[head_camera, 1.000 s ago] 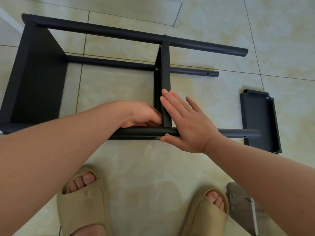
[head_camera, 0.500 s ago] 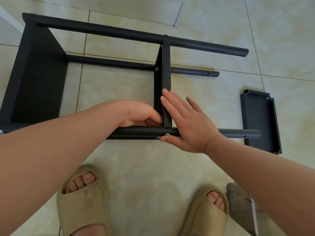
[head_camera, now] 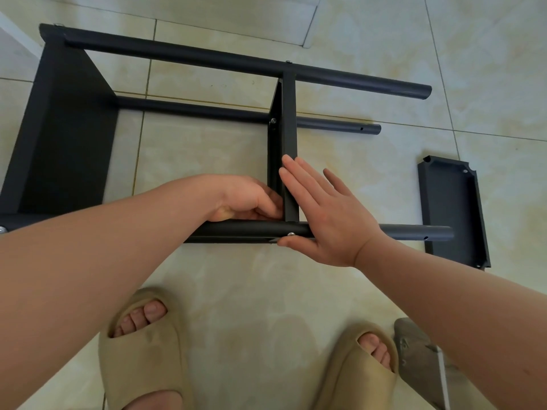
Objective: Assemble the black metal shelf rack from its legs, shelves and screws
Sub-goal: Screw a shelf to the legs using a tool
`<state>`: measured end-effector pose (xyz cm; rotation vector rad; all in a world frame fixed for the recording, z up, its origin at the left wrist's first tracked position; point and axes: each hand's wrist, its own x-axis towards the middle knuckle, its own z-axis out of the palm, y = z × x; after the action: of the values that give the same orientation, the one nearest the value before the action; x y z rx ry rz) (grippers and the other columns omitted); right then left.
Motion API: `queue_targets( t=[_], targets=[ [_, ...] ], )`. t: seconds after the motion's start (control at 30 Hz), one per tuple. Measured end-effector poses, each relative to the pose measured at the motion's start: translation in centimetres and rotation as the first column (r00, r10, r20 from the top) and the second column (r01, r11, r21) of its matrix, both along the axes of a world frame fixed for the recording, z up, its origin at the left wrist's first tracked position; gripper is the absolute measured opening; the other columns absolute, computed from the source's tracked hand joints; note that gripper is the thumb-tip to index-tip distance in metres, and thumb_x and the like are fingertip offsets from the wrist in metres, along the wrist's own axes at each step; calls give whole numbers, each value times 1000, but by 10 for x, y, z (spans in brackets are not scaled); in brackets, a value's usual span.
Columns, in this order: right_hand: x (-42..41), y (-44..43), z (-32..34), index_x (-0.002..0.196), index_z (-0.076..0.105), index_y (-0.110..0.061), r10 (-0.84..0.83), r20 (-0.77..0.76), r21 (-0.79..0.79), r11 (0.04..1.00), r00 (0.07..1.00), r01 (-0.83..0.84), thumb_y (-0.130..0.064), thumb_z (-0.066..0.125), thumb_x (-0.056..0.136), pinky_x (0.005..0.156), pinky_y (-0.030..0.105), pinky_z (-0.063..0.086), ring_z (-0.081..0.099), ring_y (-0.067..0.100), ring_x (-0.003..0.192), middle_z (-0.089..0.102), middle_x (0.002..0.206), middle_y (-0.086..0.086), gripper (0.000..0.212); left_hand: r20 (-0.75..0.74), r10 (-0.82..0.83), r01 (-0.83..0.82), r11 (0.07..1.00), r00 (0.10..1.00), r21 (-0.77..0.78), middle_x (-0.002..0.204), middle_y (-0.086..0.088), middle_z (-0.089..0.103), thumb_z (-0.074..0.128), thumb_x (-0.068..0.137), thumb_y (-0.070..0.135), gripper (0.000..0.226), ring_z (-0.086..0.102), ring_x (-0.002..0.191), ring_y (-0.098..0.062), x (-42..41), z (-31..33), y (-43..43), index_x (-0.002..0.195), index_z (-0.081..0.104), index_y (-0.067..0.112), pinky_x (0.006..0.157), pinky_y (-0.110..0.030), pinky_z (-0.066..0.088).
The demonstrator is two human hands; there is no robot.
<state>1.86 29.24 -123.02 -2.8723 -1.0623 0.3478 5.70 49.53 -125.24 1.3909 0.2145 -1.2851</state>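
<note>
Bare forearms (head_camera: 88, 261); beige open-toe slide sandals (head_camera: 139, 362), thick rounded straps.

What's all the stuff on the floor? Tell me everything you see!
legs: three showing, black, lying across the floor
left shelf: one, black, fixed at the legs' left end
middle shelf: one, black, fixed between the legs
loose shelf: one, black, on the floor, right
screws: several, silver, at the joints
slippers: two, beige, bottom
grey thing: one, bottom right, unclear
floor: cream tiles
left hand: one, curled at the middle shelf's near corner
right hand: one, flat against the middle shelf
</note>
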Motion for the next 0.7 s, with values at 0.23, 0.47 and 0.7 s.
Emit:
queue_targets(
  t=[0.23, 0.47, 0.7],
  targets=[
    [0, 0, 1, 162, 9, -12, -3, 3, 9, 1000, 1000, 3, -77, 32, 92, 123, 54, 19, -1, 20, 157, -2, 170, 2, 99, 68, -71, 66, 995, 995, 72, 100, -14, 76, 61, 92, 9, 15, 74, 94, -29, 0, 4, -3, 102, 73, 7, 89, -41, 59],
    [0, 0, 1, 162, 9, -12, 0, 3, 0, 1000, 1000, 0, -77, 32, 92, 124, 53, 18, -2, 20, 157, -2, 170, 2, 99, 74, -80, 74, 994, 994, 78, 88, -15, 76, 58, 90, 1, 15, 73, 86, -28, 0, 3, -5, 92, 72, 8, 94, -44, 56],
    [0, 0, 1, 162, 7, -12, -2, -2, -18, 1000, 1000, 2, -78, 30, 92, 124, 53, 17, -4, 19, 157, -4, 170, 2, 99, 20, -59, 58, 998, 998, 24, 83, -14, 72, 53, 90, -4, 35, 69, 85, -28, -1, 2, -1, 72, 76, 14, 92, -44, 53]
  ],
)
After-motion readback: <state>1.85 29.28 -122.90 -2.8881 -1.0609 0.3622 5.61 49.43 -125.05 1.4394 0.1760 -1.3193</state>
